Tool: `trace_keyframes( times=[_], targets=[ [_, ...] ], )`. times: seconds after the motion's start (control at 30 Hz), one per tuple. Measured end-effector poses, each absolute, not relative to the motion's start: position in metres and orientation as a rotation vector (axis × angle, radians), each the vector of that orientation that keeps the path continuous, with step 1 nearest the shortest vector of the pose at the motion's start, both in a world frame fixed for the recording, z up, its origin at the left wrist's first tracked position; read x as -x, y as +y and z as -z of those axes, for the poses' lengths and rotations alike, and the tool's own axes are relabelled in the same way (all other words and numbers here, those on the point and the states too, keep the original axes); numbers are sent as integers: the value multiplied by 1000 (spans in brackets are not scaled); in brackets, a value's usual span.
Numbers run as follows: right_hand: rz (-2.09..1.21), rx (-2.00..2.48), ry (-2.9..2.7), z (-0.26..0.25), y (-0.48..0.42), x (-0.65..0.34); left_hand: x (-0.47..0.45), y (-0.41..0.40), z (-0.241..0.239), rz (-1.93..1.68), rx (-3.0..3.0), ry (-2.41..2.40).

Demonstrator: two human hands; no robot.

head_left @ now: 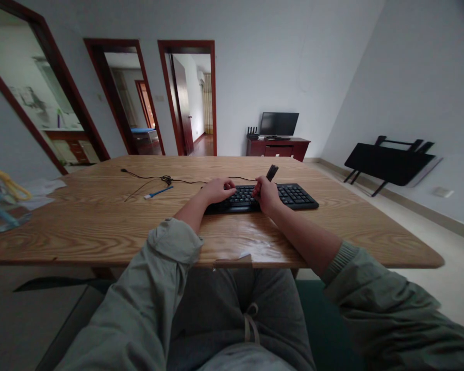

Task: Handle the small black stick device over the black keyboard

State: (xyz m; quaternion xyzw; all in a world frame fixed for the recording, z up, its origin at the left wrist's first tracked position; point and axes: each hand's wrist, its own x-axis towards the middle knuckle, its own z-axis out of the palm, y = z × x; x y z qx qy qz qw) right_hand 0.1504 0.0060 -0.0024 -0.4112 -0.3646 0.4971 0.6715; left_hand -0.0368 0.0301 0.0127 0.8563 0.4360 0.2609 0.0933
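A black keyboard (299, 197) lies flat on the wooden table in front of me. My left hand (218, 190) rests on its left end with curled fingers, gripping it and covering the keys there. Over the middle of the keys, my right hand (266, 195) is closed around a black brush (272, 173). One end of the brush sticks up above my fist; its lower part is hidden by the hand. To the left of the keyboard lies a small blue brush (159, 192) with a white end.
A black cable (166, 180) runs behind the keyboard to a plug on the left. Papers (42, 193) and a blue-and-yellow object (2, 198) are at the table's left edge. Tape (234, 262) covers the front edge. Farther off stand a monitor (279, 124) and a folded black table (388, 162).
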Motion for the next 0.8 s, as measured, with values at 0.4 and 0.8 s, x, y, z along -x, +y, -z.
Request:
trace_keyframes(
  times=[0.4, 0.8],
  targets=[
    [-846, 1015, -1063, 16, 20, -133, 31, 28, -10, -761, -2546, 1302],
    [-699, 1119, -1234, 20, 28, -136, 29, 31, -6, -760, -2575, 1303]
  ],
)
